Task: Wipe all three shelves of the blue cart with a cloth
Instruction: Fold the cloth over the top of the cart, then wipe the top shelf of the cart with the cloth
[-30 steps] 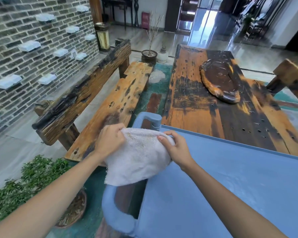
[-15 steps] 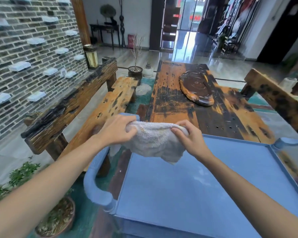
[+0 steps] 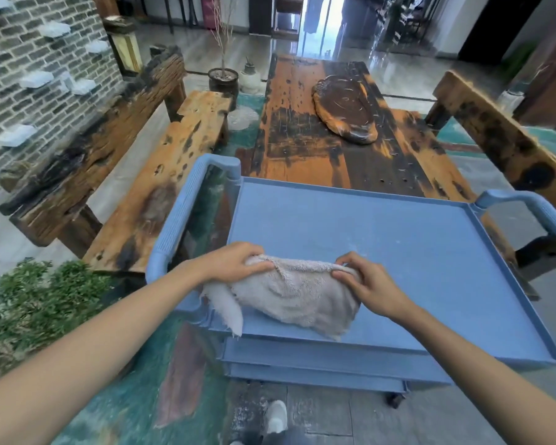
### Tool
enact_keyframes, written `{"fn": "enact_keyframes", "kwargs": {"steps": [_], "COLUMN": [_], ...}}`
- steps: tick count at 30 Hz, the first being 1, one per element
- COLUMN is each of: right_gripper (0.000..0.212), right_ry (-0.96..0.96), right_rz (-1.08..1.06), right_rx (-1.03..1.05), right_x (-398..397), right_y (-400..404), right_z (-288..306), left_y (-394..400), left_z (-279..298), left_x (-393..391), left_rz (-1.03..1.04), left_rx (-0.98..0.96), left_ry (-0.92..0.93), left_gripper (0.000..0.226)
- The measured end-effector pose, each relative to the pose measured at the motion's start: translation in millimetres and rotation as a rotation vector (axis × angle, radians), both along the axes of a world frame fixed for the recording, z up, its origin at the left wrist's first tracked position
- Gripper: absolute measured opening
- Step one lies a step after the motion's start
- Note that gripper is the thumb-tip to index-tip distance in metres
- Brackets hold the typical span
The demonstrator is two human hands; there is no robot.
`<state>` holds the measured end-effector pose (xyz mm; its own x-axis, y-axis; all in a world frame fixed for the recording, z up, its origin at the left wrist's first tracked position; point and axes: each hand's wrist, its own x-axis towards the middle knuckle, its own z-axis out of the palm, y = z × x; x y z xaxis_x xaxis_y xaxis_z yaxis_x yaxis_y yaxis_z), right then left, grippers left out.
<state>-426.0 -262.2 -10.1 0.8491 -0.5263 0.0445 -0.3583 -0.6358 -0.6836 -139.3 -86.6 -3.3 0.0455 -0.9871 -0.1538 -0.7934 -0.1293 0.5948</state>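
The blue cart (image 3: 398,239) stands right in front of me, its flat top shelf in full view, with the edges of two lower shelves (image 3: 318,364) showing beneath the near rim. A pale, fuzzy cloth (image 3: 292,293) lies on the top shelf at its near left corner, one end drooping over the rim. My left hand (image 3: 235,263) grips the cloth's left end. My right hand (image 3: 366,281) pinches its right end. Both hands are low, at the shelf surface.
A worn wooden table (image 3: 318,130) with a dark carved tray (image 3: 344,104) stands just beyond the cart. Wooden benches flank it left (image 3: 161,175) and right (image 3: 495,133). A potted green plant (image 3: 36,300) sits at my left. Blue cart handles (image 3: 180,213) rise at both sides.
Both hands have brought the cloth down from in front of me onto the near left part of the top shelf. My view has tilted down and pulled back.
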Motion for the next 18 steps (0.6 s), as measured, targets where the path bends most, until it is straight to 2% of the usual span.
{"fn": "enact_keyframes", "kwargs": {"steps": [2, 4, 8, 10, 12, 14, 16, 18], "right_gripper": [0.003, 0.006, 0.014, 0.020, 0.033, 0.052, 0.057, 0.052], "right_ry": [0.045, 0.090, 0.186, 0.260, 0.387, 0.463, 0.345, 0.225], "right_rz": [-0.023, -0.038, -0.092, -0.115, -0.121, -0.086, 0.060, 0.290], "right_rx": [0.028, 0.054, 0.096, 0.068, -0.052, -0.282, -0.419, -0.465], "right_x": [1.1, 7.6, 32.4, 44.6, 55.2, 63.0, 69.0, 75.6], "right_y": [2.4, 2.4, -3.1, -5.8, -7.0, -4.2, 4.1, 14.7], "right_z": [-14.5, -28.6, -61.5, -76.2, -89.4, -99.8, -108.6, -116.8], "left_y": [0.4, -3.1, -17.4, -23.6, -28.2, -31.9, -37.3, -51.1], "left_z": [-14.3, -28.3, -59.5, -73.3, -84.8, -95.9, -105.1, -112.4], "left_x": [1.7, 5.9, 22.1, 28.2, 32.9, 40.2, 51.0, 64.7], "left_rz": [0.018, 0.043, 0.148, 0.178, 0.242, 0.351, 0.510, 0.673], "left_rx": [0.074, 0.119, 0.201, 0.261, 0.277, 0.227, 0.133, 0.085], "left_ry": [0.025, -0.005, -0.073, -0.137, -0.179, -0.207, -0.196, -0.083], "left_gripper": [0.059, 0.061, 0.045, 0.027, 0.018, 0.025, 0.028, 0.036]}}
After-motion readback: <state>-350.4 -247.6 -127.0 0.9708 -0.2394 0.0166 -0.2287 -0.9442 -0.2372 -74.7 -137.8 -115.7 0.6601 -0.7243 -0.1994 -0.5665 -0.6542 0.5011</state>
